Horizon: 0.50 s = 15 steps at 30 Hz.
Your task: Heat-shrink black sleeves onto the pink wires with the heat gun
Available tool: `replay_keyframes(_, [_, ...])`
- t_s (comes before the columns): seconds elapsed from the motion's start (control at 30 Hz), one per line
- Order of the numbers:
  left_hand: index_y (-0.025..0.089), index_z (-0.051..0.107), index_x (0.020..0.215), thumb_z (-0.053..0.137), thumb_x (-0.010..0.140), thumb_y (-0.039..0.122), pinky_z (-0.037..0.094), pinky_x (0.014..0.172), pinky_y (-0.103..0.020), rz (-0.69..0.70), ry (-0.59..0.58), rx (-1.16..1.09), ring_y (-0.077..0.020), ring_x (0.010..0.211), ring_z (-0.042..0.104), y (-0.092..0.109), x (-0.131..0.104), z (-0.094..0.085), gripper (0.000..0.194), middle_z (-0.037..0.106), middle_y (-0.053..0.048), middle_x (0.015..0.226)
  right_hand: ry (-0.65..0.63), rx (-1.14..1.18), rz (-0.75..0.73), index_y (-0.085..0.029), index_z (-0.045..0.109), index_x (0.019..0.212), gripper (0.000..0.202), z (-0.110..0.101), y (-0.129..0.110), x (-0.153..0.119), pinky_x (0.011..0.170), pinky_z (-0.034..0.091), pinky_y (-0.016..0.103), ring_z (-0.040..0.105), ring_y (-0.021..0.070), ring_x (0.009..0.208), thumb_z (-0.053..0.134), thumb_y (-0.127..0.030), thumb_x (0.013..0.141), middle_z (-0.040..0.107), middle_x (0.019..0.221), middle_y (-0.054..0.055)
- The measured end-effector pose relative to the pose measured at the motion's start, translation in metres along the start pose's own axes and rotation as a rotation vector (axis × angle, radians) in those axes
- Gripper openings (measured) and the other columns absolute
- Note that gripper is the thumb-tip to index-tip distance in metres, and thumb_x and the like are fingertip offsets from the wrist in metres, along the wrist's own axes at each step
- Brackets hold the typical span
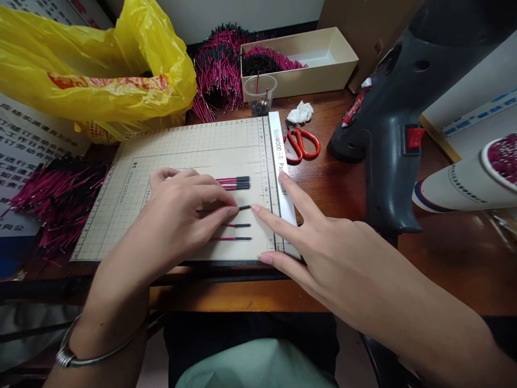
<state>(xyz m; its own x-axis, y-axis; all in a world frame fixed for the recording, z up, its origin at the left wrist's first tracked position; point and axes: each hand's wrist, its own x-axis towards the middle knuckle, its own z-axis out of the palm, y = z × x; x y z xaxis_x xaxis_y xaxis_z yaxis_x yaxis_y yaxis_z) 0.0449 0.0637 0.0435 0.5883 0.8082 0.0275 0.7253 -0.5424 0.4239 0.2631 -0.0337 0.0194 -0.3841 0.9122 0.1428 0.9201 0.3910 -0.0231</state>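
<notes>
On the cream paper cutter board [194, 145] lie several short magenta wires with black sleeved ends, some grouped in a row [236, 183] and others spaced below [242, 225]. My left hand [188, 207] pinches one wire, whose black sleeve [244, 207] sticks out to the right of the fingertips; the rest of that wire is hidden by the hand. My right hand [311, 231] has its fingers spread. Its index fingertip meets or nearly meets the sleeve's end, another finger rests on the white cutter rail [283, 178], and the thumb lies at the board's front edge.
Bundles of magenta wires [220, 70] stand behind the board, beside a cardboard tray [307, 81] and a plastic cup [259, 94]. Red-handled scissors [302, 144] and crumpled tissue [300, 112] lie right. A heat gun [383, 129] and paper cup [456, 178] are further right; a yellow bag [97, 64] is left.
</notes>
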Motion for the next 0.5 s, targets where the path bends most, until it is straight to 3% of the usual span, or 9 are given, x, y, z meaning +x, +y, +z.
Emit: replay_keyframes(0.5, [0.03, 0.08, 0.083, 0.062, 0.097, 0.042, 0.029, 0.093, -0.045, 0.063, 0.045, 0.024, -0.0256, 0.094, 0.071, -0.0061, -0.0028, 0.0056, 0.026, 0.083, 0.002, 0.094, 0.0, 0.025, -0.002, -0.03, 0.061, 0.155, 0.053, -0.0015, -0.0009, 0.0003, 0.047, 0.051, 0.033, 0.072, 0.0191, 0.055, 0.05, -0.051, 0.108, 0.044, 0.166, 0.028])
